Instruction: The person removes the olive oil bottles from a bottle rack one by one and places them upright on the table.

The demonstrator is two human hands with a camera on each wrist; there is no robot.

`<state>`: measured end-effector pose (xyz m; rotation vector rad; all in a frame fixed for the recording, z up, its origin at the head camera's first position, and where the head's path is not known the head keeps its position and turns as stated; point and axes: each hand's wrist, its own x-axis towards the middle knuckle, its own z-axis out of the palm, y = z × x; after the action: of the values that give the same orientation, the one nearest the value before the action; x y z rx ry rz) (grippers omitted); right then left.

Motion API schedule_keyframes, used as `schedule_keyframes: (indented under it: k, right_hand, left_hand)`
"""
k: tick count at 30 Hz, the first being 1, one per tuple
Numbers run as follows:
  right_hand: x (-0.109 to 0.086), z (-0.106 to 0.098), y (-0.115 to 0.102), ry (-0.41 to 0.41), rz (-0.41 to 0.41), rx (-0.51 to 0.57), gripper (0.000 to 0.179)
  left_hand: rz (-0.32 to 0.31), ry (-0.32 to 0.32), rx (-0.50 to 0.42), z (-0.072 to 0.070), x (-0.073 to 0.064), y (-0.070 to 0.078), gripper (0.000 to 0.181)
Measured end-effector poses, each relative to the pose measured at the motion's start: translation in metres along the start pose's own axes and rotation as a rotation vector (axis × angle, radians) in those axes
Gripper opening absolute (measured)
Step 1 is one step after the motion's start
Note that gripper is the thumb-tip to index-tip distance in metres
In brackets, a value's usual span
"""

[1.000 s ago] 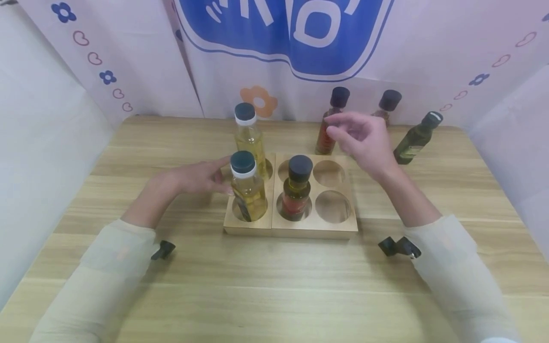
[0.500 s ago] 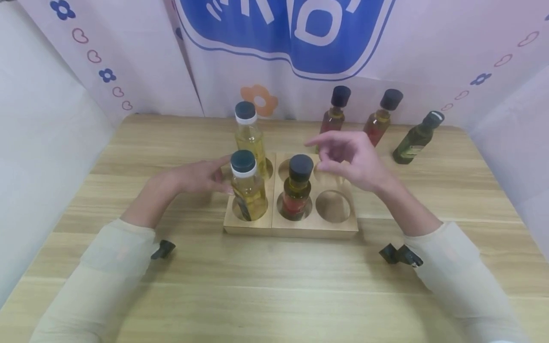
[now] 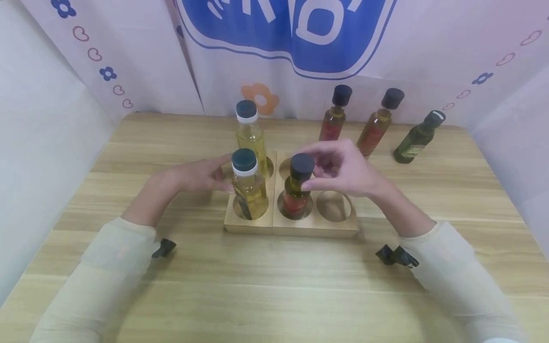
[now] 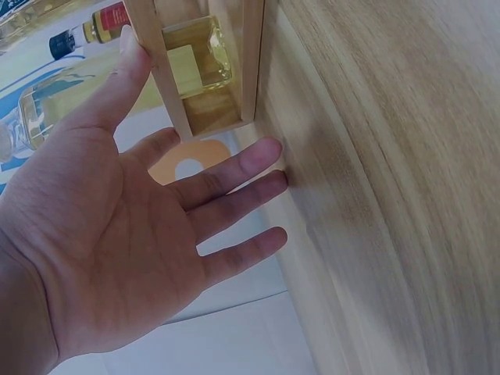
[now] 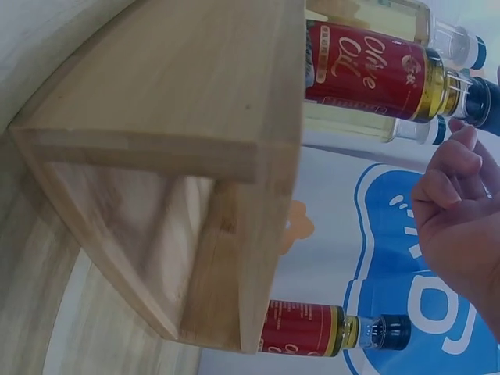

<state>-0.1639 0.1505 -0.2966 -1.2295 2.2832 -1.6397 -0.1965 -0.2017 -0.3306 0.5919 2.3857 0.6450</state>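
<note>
Booth-like space with printed hangings (image 3: 274,71)

Table (image 3: 257,290): pale wood grain, spread beneath both hands.
Wooden rack (image 3: 315,230): sat between the left hand (image 3: 195,176) and the right hand (image 3: 343,169).
Inner red-labelled bottle (image 3: 331,127): stood just beyond the right hand, base hidden.
Outer red-labelled bottle (image 3: 375,132): stood beside it, partly behind that hand.
Green bottle (image 3: 413,143): stood farther right.

"Olive Oil" on red-labelled bottle (image 5: 371,70)
</note>
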Motion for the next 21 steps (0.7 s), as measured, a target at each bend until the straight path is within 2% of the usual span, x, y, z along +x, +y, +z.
schedule_keyframes:
  k: [10,18,21]
  right_hand:
    - [0.0016,0.0049,-0.0044,0.033,-0.001,0.011,0.039]
    - [0.0023,0.0060,-0.0017,0.067,-0.067,0.009,0.032]
    - [0.0023,0.0054,-0.0017,0.067,-0.062,0.011,0.034]
  left_hand:
    - [0.002,0.001,0.000,0.0007,0.0008,0.0005,0.103]
    - [-0.011,0.003,0.004,0.0010,0.0007,0.0008,0.103]
    - [-0.012,0.001,0.009,0.0010,0.0011,0.0005,0.103]
